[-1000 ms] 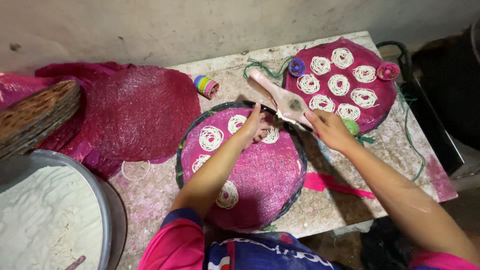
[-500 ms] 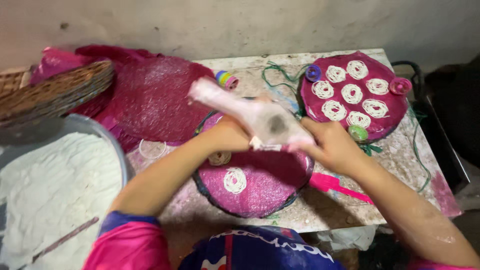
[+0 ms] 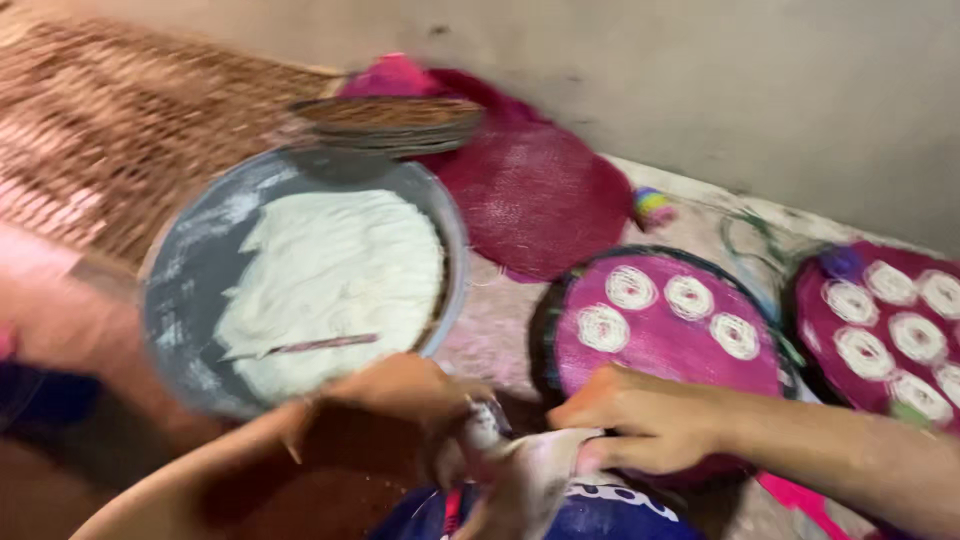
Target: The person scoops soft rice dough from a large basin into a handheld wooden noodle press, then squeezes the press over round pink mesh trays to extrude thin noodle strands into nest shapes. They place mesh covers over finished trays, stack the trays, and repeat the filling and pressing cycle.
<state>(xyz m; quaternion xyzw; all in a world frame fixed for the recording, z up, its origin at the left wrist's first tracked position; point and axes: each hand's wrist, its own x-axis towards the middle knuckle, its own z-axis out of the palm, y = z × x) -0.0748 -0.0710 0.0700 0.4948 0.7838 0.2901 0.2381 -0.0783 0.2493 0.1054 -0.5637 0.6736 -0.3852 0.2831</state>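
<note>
step tip: my judgement — grip the bag high with one hand, steady the lower end with the other, keep the squeeze even so the batter doesn't smear or squirt out the top.
left hand point(image 3: 400, 392): curled over the top of the cloth piping bag point(image 3: 520, 470), fingers bent down and closed around it. Frame is motion-blurred, so how tight I can't tell.
right hand point(image 3: 640, 420): fingers point(image 3: 585, 405) drawn together, tips on the bag's cloth from the right side; pinching grasp, not spread.
cloth piping bag: between my two hands, low in view, close to my body, pale and smeared with batter; lower end hangs towards my blue clothing point(image 3: 610, 505).
just beyond right fingers: round pink mesh tray point(image 3: 670, 350), five white spiral coils point(image 3: 690, 296) on its far half, near half bare.
further right: second pink mesh tray point(image 3: 880, 300), well filled with the same coils; runs out of frame.
beyond left hand: big metal basin point(image 3: 190, 290) of white batter point(image 3: 330, 275), thin stick point(image 3: 320, 344) lying in it.
behind basin: stack of woven trays point(image 3: 390, 118), spare maroon mesh sheet point(image 3: 540, 200) on the stone slab point(image 3: 500, 310).
far left: woven mat point(image 3: 110, 150), blurred.
far side: small multicoloured object point(image 3: 650, 207) near the wall point(image 3: 750, 80); too blurred to identify.
</note>
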